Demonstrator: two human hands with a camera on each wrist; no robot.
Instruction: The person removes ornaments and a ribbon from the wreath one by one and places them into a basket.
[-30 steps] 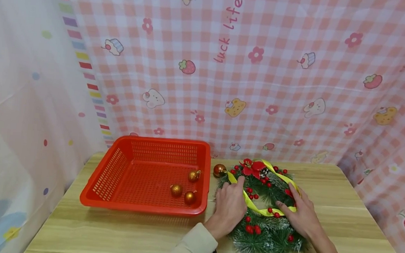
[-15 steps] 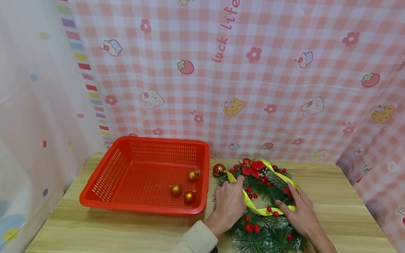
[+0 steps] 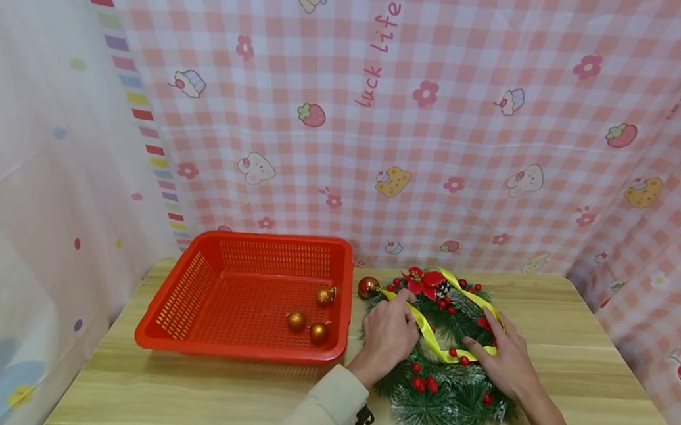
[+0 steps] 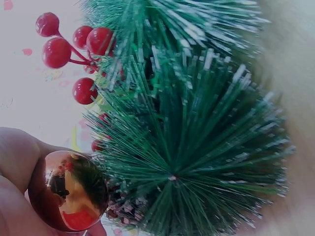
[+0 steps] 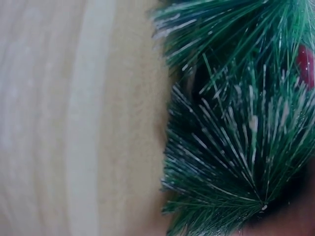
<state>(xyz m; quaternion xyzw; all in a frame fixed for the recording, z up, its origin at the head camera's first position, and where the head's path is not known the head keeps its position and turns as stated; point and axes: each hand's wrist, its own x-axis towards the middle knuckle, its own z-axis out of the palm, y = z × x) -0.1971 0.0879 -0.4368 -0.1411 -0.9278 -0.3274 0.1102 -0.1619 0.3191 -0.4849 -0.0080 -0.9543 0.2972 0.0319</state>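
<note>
A green Christmas wreath (image 3: 421,409) with frosted needles, red berries and a red flower (image 3: 422,282) lies on the table. A yellow ribbon (image 3: 429,338) runs around its ring. My left hand (image 3: 390,331) is over the wreath's left side, fingers bent. In the left wrist view its fingers curl around a shiny gold Christmas ball (image 4: 69,191), which my hand hides in the head view. My right hand (image 3: 504,355) grips the wreath's right side, thumb toward the inside and fingers over the ribbon. Another gold ball (image 3: 368,287) sits at the wreath's upper left edge.
A red plastic basket (image 3: 242,349) with perforated sides stands left of the wreath, holding three gold balls (image 3: 319,333). Wooden table (image 3: 197,393) spreads in front of it. A pink checked cloth (image 3: 345,147) hangs behind.
My left hand has shifted slightly over the wreath's left side, with its fingers bending and more ribbon showing beside it. The right hand and the wreath keep their places.
</note>
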